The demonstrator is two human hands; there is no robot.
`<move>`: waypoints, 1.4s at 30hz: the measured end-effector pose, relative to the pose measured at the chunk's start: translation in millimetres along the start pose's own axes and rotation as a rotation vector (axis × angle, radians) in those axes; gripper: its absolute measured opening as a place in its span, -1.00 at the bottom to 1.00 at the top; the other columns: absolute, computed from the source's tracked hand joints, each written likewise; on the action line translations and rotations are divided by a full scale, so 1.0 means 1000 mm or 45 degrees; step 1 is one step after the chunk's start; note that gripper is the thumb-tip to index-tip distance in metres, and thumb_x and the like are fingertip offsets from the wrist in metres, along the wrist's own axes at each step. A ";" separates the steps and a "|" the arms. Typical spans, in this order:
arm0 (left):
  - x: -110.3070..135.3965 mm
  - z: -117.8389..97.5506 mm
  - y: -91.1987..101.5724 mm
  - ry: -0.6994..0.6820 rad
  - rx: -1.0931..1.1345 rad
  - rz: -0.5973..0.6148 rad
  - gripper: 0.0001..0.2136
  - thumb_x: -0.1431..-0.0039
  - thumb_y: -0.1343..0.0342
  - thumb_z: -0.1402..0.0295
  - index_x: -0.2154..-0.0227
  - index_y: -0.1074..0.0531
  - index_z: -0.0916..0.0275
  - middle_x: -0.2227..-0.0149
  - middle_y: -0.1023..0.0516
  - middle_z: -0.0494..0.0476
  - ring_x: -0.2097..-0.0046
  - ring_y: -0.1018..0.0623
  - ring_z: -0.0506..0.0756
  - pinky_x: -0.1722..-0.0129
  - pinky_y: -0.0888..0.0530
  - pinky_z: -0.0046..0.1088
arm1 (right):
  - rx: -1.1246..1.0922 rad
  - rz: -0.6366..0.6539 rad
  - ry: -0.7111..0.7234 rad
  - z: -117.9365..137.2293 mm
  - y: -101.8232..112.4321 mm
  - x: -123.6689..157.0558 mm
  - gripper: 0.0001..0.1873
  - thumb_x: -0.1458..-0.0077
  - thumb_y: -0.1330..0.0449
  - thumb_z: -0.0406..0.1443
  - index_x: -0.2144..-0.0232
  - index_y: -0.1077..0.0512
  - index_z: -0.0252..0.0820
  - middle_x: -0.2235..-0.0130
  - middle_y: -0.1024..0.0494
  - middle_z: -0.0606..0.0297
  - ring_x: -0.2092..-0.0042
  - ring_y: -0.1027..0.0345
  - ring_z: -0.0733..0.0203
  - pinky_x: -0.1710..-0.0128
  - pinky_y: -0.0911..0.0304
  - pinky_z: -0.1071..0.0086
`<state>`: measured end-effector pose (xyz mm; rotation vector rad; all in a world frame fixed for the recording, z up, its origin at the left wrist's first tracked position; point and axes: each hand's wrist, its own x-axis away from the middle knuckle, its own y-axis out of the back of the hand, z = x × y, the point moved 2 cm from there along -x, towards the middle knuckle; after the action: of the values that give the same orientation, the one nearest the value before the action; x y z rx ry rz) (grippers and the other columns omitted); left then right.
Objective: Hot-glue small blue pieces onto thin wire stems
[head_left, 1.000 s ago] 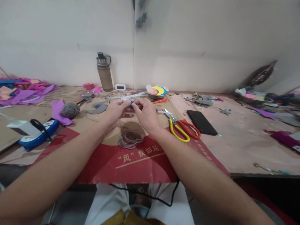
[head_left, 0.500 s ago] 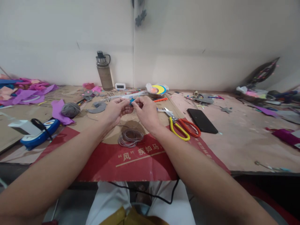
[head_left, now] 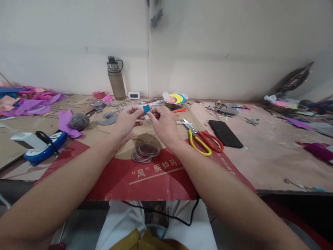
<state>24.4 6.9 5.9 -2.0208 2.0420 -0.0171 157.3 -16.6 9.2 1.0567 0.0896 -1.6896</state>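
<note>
Between the fingertips of both hands is a small blue piece (head_left: 146,109), perhaps felt; its exact shape is partly covered by the fingers. My left hand (head_left: 129,119) pinches its left side with thumb and forefinger. On the other side, my right hand (head_left: 163,122) grips it with closed fingers. Just below the hands, a coil of thin grey cord (head_left: 145,152) lies on the red and brown paper sheet (head_left: 156,184). Scissors (head_left: 201,139) with one yellow and one red handle lie open to the right of my right hand.
Right of the scissors lies a black phone (head_left: 225,134). Behind stand a water bottle (head_left: 116,81), a small clock (head_left: 134,95) and a bowl (head_left: 174,100). At left are a grey yarn ball (head_left: 78,121), purple felt scraps (head_left: 39,106) and a blue power strip (head_left: 47,149).
The blue piece has been turned and raised slightly, so more of it shows between the fingertips. Both hands remain in nearly the same place.
</note>
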 end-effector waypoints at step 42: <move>-0.004 -0.014 0.015 -0.046 0.165 -0.062 -0.79 0.17 -0.23 0.49 0.44 -0.33 0.20 0.46 -0.45 -0.06 0.36 -0.56 -0.02 0.64 -0.23 -0.66 | -0.192 0.544 -0.040 -0.005 -0.022 0.014 -0.79 -0.11 -0.06 -0.33 0.40 -0.50 -0.15 0.37 -0.56 0.32 0.29 -0.35 0.27 0.25 -0.17 0.41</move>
<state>7.1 8.8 17.2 -1.9766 1.9174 -0.1186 141.8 -15.0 -12.5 0.8640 -0.0282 -1.2912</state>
